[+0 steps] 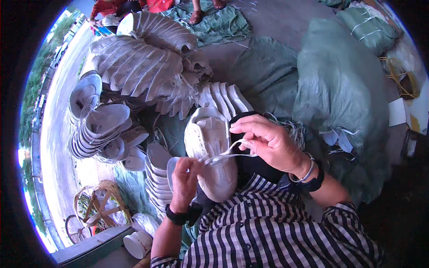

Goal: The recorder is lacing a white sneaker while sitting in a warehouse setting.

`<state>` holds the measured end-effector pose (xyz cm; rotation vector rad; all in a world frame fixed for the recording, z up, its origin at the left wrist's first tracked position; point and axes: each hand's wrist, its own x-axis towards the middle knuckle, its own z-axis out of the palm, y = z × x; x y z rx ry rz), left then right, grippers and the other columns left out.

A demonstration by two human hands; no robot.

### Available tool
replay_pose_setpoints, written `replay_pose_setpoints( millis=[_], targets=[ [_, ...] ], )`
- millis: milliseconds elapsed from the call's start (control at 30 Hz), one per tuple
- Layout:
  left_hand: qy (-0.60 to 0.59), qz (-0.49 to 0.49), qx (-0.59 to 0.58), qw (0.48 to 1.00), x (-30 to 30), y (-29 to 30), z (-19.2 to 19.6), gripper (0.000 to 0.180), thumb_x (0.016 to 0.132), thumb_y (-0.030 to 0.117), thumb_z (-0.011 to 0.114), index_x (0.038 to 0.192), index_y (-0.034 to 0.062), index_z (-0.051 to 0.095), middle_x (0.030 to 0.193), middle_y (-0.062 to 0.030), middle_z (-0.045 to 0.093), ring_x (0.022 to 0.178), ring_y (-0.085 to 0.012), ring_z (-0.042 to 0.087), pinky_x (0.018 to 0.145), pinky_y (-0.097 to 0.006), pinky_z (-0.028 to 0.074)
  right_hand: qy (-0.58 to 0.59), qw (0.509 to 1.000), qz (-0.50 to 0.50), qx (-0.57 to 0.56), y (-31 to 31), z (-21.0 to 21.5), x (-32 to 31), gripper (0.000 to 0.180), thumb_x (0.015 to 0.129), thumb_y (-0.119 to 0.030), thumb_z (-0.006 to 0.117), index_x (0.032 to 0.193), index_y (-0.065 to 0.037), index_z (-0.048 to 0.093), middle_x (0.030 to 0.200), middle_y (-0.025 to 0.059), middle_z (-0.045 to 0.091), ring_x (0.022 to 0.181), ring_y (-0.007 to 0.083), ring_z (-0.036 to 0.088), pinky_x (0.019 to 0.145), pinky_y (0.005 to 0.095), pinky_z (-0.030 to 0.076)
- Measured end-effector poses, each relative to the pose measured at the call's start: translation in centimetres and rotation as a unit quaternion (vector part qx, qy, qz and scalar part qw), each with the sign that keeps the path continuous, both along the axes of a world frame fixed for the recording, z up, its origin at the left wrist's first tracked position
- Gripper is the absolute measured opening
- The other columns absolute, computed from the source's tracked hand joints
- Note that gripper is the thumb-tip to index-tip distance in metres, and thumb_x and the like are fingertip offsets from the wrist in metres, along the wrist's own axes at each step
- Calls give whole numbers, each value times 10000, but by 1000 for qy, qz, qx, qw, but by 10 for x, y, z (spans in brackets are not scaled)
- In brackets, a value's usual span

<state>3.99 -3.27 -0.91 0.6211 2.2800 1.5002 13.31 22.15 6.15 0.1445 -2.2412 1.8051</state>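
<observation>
A white shoe upper [217, 175] lies across my lap, its rounded toe toward me and its tongue showing in the opening. White shoelace [234, 152] runs over it between my two hands. My right hand [264, 139] pinches the lace just right of the eyelets, thumb against forefinger. At the lower left side of the upper, my left hand [184, 178] is closed with its fingertips on the lace near the lowest eyelets. A nested stack of similar white uppers [156, 176] stands close beside my left hand.
Large heaps of stacked white uppers [138, 67] rise ahead and to the left. Green woven sacks [337, 85] bulge on the right. Loose white laces [295, 134] lie past my right hand. A wicker basket [107, 203] and a white tub [137, 244] stand at lower left. Another person's foot [195, 17] shows at the top.
</observation>
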Motion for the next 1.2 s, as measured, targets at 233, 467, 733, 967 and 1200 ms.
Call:
replay_pose_setpoints(
  millis=[233,467,733,967,1200],
  targets=[
    [-59,3,-12,998,10,-2,10,141,843,115,604,830,-26,601,694,-19,575,655,-85,518,595,-226,418,-43,948,-119,291,-3,-45,23,207,757,-20,582,958,-24,536,906,122,517,710,300,574,620,345,477],
    [-131,28,29,991,6,10,11,200,876,176,580,820,-15,597,719,23,574,661,-33,478,596,-185,392,-84,912,-131,379,-6,-48,23,121,770,-93,609,789,-67,492,737,85,540,665,307,566,559,381,457],
    [-197,37,126,972,9,10,2,213,893,195,557,787,11,549,708,28,550,646,-38,456,588,-187,377,-70,939,-102,322,-2,-32,13,65,819,-48,548,808,-24,489,760,117,578,630,289,589,541,342,473],
    [68,65,-59,994,14,21,6,153,831,162,599,759,45,531,684,-24,550,641,-149,516,576,-269,413,-78,975,-96,183,-26,-48,5,121,813,9,526,927,-2,565,770,134,607,689,265,625,582,317,499],
    [345,-16,-201,917,7,39,20,166,731,120,649,691,53,502,681,-98,532,667,-275,535,570,-365,438,-108,955,-111,251,-40,-66,15,56,786,-100,551,763,-49,541,740,136,571,712,338,586,620,426,474]
  ],
)
